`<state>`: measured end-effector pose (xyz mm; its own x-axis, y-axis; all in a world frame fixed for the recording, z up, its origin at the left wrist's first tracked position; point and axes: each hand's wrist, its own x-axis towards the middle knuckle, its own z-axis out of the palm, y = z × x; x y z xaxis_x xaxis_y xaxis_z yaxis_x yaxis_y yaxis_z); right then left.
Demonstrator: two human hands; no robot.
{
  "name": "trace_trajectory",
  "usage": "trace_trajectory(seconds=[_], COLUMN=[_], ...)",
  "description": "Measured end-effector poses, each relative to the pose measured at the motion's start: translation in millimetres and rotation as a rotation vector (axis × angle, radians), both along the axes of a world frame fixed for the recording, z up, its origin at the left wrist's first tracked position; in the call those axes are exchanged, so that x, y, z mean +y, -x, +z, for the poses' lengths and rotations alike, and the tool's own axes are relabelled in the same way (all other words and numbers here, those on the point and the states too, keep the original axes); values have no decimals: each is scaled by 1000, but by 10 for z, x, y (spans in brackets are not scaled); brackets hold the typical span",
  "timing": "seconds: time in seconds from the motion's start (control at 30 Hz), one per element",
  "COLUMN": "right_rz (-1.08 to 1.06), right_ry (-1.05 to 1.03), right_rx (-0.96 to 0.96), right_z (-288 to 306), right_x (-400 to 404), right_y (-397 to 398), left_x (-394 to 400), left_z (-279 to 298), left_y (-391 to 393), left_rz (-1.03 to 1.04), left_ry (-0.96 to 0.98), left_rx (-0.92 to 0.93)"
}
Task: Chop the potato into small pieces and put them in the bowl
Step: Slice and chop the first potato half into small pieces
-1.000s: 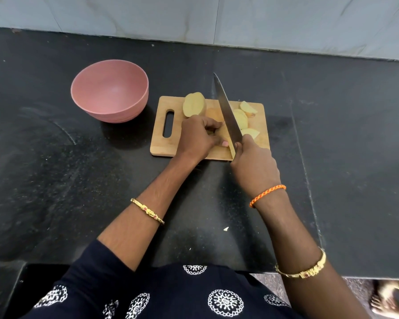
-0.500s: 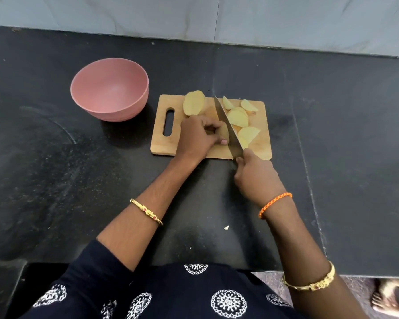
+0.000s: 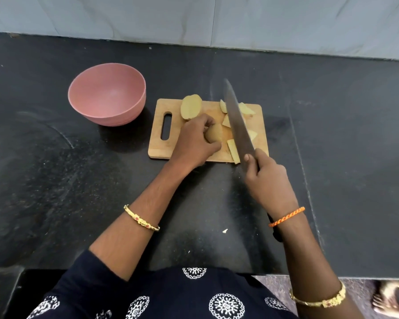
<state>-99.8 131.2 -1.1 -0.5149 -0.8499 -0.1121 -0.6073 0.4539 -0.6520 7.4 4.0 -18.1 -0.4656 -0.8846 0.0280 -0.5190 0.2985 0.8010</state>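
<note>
We count 1 pink bowl (image 3: 107,94), 1 wooden cutting board (image 3: 158,143), 1 knife (image 3: 237,122). Potato: 1 big half (image 3: 191,107), 1 chunk (image 3: 213,135) under the fingers, approx. 5 cut wedges (image 3: 232,150) – some hidden by the blade. 2 hands, 3 bangles (image 3: 141,219), 1 orange wrist thread (image 3: 286,217).

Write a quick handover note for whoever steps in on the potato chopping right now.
Left hand grips a potato chunk on the board.
Right hand holds the knife, blade raised over the board.
An uncut half lies at the board's far edge; several slices lie by the blade.
Bowl, left of the board, has nothing in it.
Left: chop the chunk, half and slices small, then move everything to the bowl.
</note>
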Motion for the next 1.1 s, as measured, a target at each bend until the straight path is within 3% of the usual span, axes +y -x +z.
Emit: trace_trajectory(seconds=[0.5, 0.93, 1.1], right_rz=[60, -6, 8], right_ry=[-53, -45, -89], right_rx=[151, -112, -159], right_z=[-157, -102, -58], right_x=[-281, -254, -340], right_y=[198, 92, 50], left_x=[-4, -77, -100], left_z=[80, 104, 84], left_y=[-60, 21, -11], left_rz=[-50, -65, -67], left_ry=[-27, -85, -158], left_rx=[-89, -140, -80])
